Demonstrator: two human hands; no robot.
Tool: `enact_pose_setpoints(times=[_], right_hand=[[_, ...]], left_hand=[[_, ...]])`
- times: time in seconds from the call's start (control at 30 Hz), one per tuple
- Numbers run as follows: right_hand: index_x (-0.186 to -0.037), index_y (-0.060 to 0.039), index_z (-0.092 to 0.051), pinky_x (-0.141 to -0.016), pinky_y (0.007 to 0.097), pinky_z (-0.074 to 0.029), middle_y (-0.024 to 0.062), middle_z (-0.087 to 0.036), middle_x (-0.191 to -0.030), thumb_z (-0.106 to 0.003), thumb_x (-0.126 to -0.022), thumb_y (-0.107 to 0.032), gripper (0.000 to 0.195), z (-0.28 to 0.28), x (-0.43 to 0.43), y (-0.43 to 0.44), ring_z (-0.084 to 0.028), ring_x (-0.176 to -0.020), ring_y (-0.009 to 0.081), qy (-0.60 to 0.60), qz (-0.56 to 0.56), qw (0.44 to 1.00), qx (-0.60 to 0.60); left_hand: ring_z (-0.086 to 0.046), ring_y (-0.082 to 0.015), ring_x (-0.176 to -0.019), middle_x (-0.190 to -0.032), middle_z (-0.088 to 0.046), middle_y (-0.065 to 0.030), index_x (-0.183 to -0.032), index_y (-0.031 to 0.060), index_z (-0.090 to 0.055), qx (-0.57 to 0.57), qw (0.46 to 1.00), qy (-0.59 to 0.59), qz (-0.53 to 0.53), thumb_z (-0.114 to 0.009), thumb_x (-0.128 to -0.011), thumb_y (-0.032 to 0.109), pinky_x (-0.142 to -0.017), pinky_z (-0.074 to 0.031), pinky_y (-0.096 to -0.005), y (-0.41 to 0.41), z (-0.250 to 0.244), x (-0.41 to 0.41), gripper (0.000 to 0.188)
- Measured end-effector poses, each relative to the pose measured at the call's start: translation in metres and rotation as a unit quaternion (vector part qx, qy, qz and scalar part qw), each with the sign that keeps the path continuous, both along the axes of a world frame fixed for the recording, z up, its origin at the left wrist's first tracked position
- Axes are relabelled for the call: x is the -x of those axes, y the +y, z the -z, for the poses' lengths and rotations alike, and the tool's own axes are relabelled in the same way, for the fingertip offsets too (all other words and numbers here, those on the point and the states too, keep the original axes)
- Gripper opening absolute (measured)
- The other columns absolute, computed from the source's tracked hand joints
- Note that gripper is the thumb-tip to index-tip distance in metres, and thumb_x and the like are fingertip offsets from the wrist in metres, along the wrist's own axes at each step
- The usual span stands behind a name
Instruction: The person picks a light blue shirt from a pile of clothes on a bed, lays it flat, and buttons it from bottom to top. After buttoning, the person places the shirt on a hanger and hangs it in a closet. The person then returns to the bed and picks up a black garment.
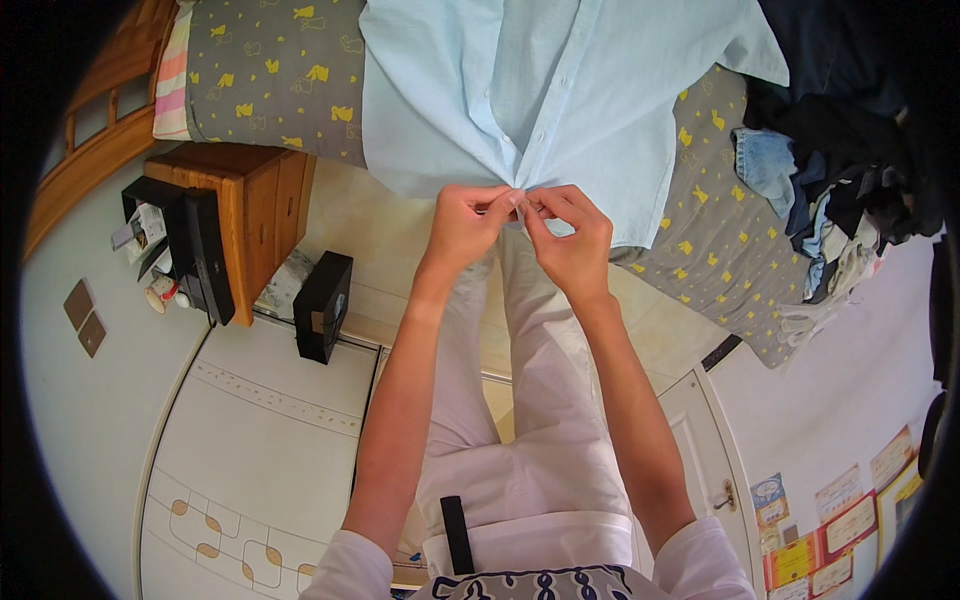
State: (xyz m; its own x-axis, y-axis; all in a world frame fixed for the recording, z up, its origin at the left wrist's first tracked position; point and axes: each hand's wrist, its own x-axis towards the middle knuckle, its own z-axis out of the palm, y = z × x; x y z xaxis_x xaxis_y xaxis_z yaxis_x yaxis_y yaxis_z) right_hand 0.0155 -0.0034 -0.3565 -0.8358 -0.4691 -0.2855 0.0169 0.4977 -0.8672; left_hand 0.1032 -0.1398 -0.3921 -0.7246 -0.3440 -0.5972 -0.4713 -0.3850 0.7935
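A light blue button-up shirt (600, 112) lies on the bed, its front plackets meeting near the hem and spread apart higher up. My left hand (469, 225) pinches the edge of one placket at the bottom between thumb and fingers. Close beside it, my right hand (570, 232) pinches the other placket at the same spot, fingertips nearly touching those of the left. Small buttons run along the shirt front above my hands. Whatever lies between the fingertips is too hidden to make out.
The bed's grey sheet (277, 82) has yellow rabbits on it. Piled clothes (840, 172) lie at the right. On the left stand a wooden nightstand (255, 217) and a black box (324, 307). A white door (697, 435) is lower right.
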Motion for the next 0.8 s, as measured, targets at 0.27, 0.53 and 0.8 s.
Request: enact_pose_setpoints(times=[0.27,0.53,0.8], right_hand=[[-0.11,0.0025,-0.083,-0.08,0.0289,-0.059,0.0091,-0.081,-0.102,-0.079,-0.098,-0.003,0.014,0.0,0.003,0.007,-0.073,-0.087,0.0137,-0.158,0.073,0.984,0.034],[-0.109,0.0029,-0.083,-0.07,0.0279,-0.059,0.0079,-0.081,-0.096,-0.079,-0.099,-0.008,0.015,-0.005,0.005,0.002,-0.078,-0.088,0.0149,-0.207,0.073,0.976,-0.01],[-0.104,-0.0006,-0.083,-0.062,0.0275,-0.057,0.0055,-0.081,-0.09,-0.082,-0.097,-0.014,0.015,-0.019,0.013,-0.006,-0.076,-0.078,0.0118,-0.268,0.113,0.957,-0.012]], left_hand=[[-0.061,-0.0044,-0.078,-0.084,-0.076,-0.0017,-0.112,-0.0073,-0.082,0.022,0.999,-0.019,0.041,-0.075,-0.105,0.012,-0.068,-0.05,-0.0233,-0.007,-0.005,-0.002,0.022],[-0.055,-0.0014,-0.075,-0.08,-0.07,0.006,-0.105,-0.0083,-0.082,0.055,0.998,0.004,0.018,-0.079,-0.099,0.005,-0.063,-0.047,-0.0221,-0.006,-0.008,-0.003,0.015],[-0.055,-0.0007,-0.076,-0.079,-0.068,0.007,-0.098,-0.0101,-0.08,0.078,0.997,-0.006,0.003,-0.08,-0.094,0.001,-0.063,-0.046,-0.0223,-0.005,-0.013,0.0,0.012]])
